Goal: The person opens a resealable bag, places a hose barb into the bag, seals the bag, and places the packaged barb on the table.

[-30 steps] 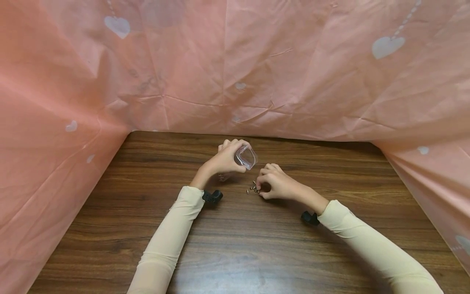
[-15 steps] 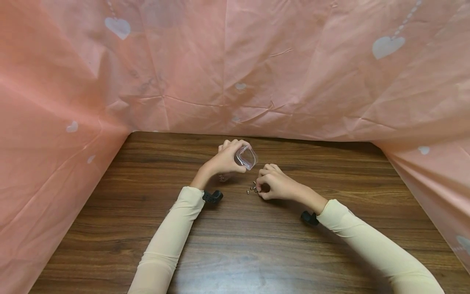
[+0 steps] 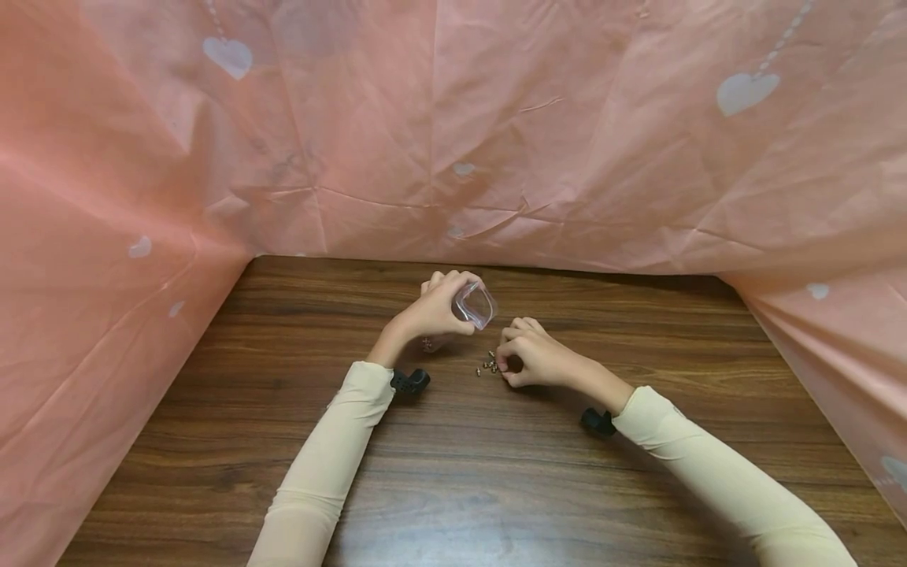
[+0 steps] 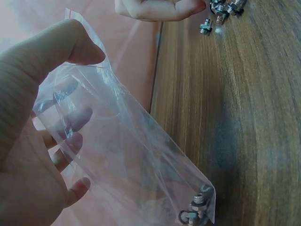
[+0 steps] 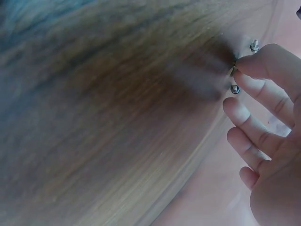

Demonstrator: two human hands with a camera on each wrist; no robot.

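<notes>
My left hand (image 3: pixel 434 310) holds a clear plastic zip bag (image 3: pixel 476 305) by its mouth, thumb on one side and fingers behind, so the mouth gapes. Several small silvery screw-like fittings (image 4: pixel 196 205) with dark rings lie in the bag's bottom corner in the left wrist view. To the right, my right hand (image 3: pixel 536 354) is low at a small pile of the same fittings (image 3: pixel 490 364) on the table. Its thumb and index finger pinch one small metal fitting (image 5: pixel 233 70), mostly covered by the fingertips; the other fingers are loosely bent.
The brown wood-grain table (image 3: pixel 453 472) spreads around both hands. A pink cloth with white hearts (image 3: pixel 397 142) hangs along the back and both sides. Black wrist cameras (image 3: pixel 411 381) sit near both sleeve cuffs.
My right fingertips have shifted very slightly right, showing a little more of the pile. The left hand and bag have stayed in place.
</notes>
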